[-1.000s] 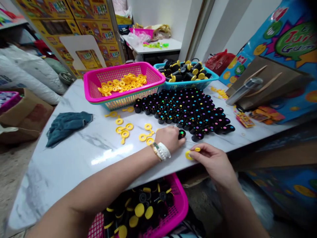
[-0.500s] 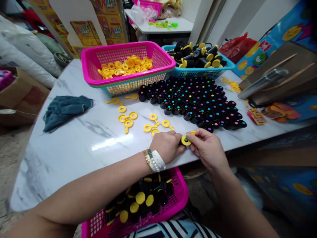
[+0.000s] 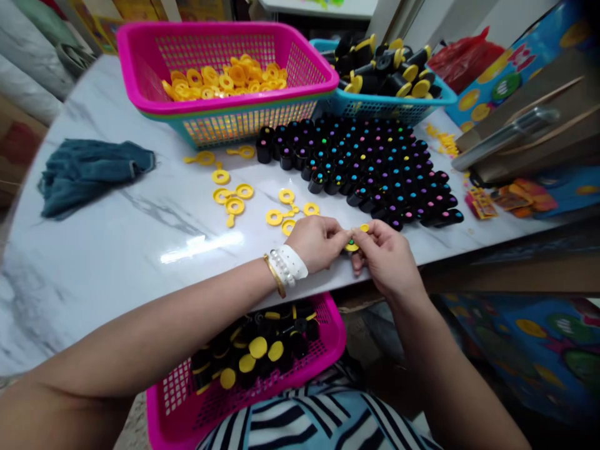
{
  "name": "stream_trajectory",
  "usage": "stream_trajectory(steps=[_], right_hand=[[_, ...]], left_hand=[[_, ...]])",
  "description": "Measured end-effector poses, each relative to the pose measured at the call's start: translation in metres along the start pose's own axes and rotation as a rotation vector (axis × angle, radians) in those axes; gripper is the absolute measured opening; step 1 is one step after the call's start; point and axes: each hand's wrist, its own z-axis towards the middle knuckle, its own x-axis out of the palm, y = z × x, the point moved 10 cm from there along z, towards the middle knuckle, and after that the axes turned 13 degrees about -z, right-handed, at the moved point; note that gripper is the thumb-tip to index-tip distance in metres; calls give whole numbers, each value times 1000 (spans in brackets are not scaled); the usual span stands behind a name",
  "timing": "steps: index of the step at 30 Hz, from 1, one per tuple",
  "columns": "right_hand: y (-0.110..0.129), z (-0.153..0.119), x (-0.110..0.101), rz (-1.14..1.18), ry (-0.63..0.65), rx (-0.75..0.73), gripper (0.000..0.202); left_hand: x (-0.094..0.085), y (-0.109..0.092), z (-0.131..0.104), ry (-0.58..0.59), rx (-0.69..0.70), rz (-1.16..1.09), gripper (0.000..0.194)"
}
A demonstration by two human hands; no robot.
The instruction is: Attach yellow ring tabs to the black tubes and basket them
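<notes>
Near the table's front edge my two hands meet around a yellow ring cap (image 3: 351, 247). A green dot shows in the ring's centre, like the dots on the standing black cylinders (image 3: 375, 164). My left hand (image 3: 315, 244), wearing bracelets at the wrist, is closed on the black cylinder under the ring, mostly hidden by the fingers. With thumb and fingers my right hand (image 3: 391, 257) pinches the cap; its small tab disc sticks up by the fingertips. Loose yellow ring caps (image 3: 234, 205) lie to the left of my hands.
A pink basket (image 3: 328, 80) of yellow caps stands at the back, beside a blue basket (image 3: 398, 106) of capped black cylinders. Another pink basket (image 3: 338, 350) with capped cylinders sits below the table edge. A dark teal cloth (image 3: 94, 175) lies left; a paper bag (image 3: 539, 131) is right.
The view has tilted down and come closer. My left thumb has moved onto the yellow ring cap beside my right fingers, and the ring has tipped, showing less of its face.
</notes>
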Motion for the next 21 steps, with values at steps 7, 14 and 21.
stream_trajectory(steps=[7, 14, 21], right_hand=[[7, -11, -6, -78, -137, -87, 29], [0, -3, 3, 106, 90, 91, 35], [21, -4, 13, -259, 264, 28, 30]], left_hand=[[6, -11, -16, -14, 216, 81, 26], [7, -16, -19, 10, 349, 263, 26], [12, -7, -14, 77, 244, 249, 21]])
